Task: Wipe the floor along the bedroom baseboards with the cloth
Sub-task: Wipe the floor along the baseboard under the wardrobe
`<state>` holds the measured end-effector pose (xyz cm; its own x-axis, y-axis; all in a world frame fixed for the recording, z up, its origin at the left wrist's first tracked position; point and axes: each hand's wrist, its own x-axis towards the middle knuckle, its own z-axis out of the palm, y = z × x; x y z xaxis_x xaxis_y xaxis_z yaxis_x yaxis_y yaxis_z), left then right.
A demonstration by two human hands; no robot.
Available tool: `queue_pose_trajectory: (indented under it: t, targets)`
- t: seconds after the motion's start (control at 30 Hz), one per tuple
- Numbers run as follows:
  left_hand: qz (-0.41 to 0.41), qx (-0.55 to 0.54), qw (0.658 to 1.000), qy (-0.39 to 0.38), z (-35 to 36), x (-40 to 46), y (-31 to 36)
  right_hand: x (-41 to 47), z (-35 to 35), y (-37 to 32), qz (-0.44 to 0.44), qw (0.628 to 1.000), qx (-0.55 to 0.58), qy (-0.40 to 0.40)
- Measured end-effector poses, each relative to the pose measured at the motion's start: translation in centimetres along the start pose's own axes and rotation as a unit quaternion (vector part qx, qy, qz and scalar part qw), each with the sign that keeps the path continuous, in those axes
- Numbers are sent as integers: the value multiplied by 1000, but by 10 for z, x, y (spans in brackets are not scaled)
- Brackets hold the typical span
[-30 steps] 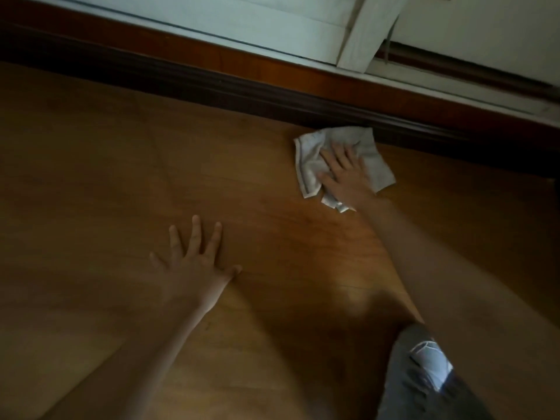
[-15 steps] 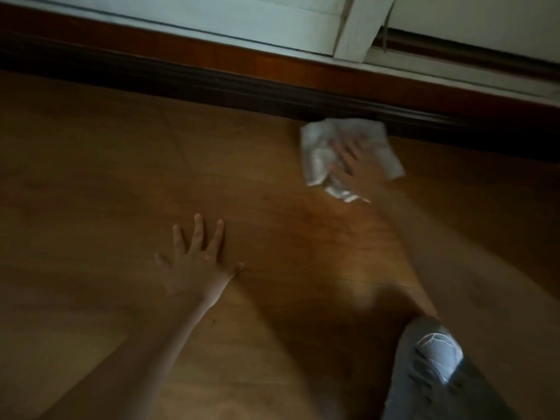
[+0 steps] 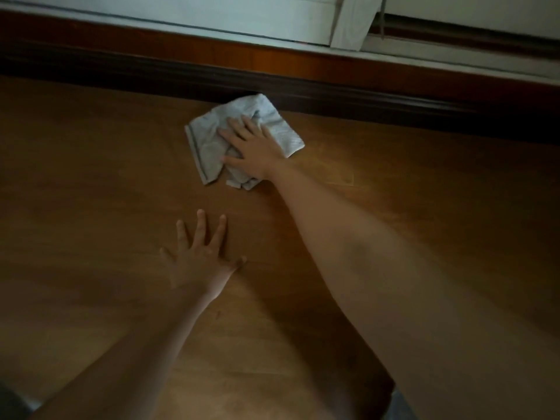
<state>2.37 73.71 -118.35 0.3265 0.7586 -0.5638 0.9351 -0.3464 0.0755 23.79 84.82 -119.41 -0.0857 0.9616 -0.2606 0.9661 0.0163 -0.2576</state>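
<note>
My left hand [image 3: 201,262] is lying flat on the wooden floor [image 3: 91,192] at near centre, fingers straight and spread, holding nothing. Farther off and slightly to the right, my right hand [image 3: 257,150] is pressing down on the pale grey cloth [image 3: 206,140], palm down, fingers extended across the crumpled fabric. The cloth is lying bunched on the floor with its far corner touching the dark baseboard [image 3: 363,101], which is running across the far side. A white frame [image 3: 351,19] is standing above the baseboard at far right.
</note>
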Motion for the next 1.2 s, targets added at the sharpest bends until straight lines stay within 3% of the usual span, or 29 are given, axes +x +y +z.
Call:
queue_pose_trajectory:
  t: [0.3,0.4,0.5,0.6,0.67,0.77,0.83,0.9,0.97,1.07,1.2]
  targets:
    - [4,13,1000,5,2,-1,-2,-138,2,168,137,988,-45,51]
    - [2,16,1000,4,2,-1,1,-109,-2,132,153,986,-48,43]
    - [3,8,1000,-1,3,0,0,-49,0,72,90,992,-75,42]
    - [5,-10,1000,-10,3,2,-2,-16,1,31,48,998,-24,27]
    - [3,-9,1000,-15,4,3,-3,-23,1,43,32,999,-21,31]
    - [2,-10,1000,-3,6,4,-3,-72,4,106,37,993,-103,35]
    - [3,-3,1000,1,8,3,-3,-124,2,163,108,986,-111,54]
    - [4,-3,1000,9,8,3,-4,-178,-1,206,216,970,-111,25]
    - [4,-8,1000,13,8,3,-4,-208,4,230,268,958,-100,10]
    - [1,-6,1000,11,7,3,-3,-190,12,220,325,945,-18,43]
    - [-2,11,1000,10,1,2,-1,-101,13,131,218,974,-15,58]
